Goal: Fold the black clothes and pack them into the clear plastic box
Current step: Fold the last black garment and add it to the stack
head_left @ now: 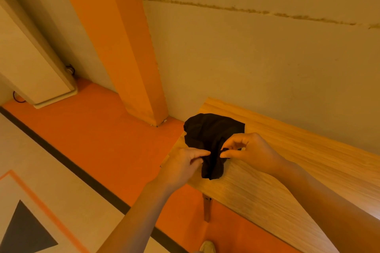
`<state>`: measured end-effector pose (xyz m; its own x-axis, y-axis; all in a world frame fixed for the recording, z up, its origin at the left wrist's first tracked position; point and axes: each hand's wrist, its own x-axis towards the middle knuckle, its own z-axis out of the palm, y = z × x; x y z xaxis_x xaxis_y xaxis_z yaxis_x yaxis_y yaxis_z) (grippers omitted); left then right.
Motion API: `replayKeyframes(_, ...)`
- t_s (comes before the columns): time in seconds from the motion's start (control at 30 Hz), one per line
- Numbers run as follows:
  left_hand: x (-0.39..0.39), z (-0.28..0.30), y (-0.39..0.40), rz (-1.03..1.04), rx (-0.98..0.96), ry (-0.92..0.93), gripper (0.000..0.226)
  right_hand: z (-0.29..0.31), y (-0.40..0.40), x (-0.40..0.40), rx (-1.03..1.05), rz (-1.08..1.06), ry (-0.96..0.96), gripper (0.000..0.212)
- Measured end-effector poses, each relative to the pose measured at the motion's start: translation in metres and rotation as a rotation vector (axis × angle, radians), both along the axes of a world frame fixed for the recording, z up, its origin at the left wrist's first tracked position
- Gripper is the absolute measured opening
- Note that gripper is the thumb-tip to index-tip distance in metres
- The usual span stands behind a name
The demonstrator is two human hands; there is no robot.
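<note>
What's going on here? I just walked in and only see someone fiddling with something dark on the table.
A person is working on a black garment lying bunched at the corner of a wooden table. The left hand and right hand each pinch the near part of the cloth between thumb and fingers, close together. The garment is crumpled, not yet folded flat. No clear plastic box shows in this view, so packing has not started as far as can be seen.

Both bare forearms reaching forward and converging, left hand (183,163) knuckles up, thumb and fingers pinching the crumpled black fabric garment (209,139), right hand (246,148) facing it, fingers curled, thumb and forefinger pinching the same fold, fingertips nearly meeting
</note>
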<state>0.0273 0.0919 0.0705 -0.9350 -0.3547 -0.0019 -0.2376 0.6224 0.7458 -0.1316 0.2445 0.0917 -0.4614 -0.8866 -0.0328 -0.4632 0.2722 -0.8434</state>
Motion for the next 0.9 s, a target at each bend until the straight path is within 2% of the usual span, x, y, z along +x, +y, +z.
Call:
replayKeyframes(0.27,-0.008,-0.004,0.01,0.097,-0.072,0.216,0.018,-0.022,-0.008,0.015,0.0,-0.019,-0.009,0.019)
replayKeyframes(0.53,-0.008,-0.011,0.011,0.134,-0.119,0.303,0.013,-0.024,-0.015,0.022,-0.067,-0.022,-0.032,0.026)
replayKeyframes(0.63,-0.007,-0.013,0.008,0.167,-0.123,0.343,0.01,-0.024,-0.017,0.021,-0.08,-0.048,-0.042,0.021)
replayKeyframes(0.73,-0.005,-0.011,0.006,0.204,-0.067,0.335,0.008,-0.024,-0.017,0.021,-0.076,-0.058,-0.053,0.017)
replayKeyframes(0.9,-0.003,-0.008,0.0,0.103,-0.001,0.245,0.015,-0.024,-0.017,0.022,-0.084,-0.042,-0.057,0.016)
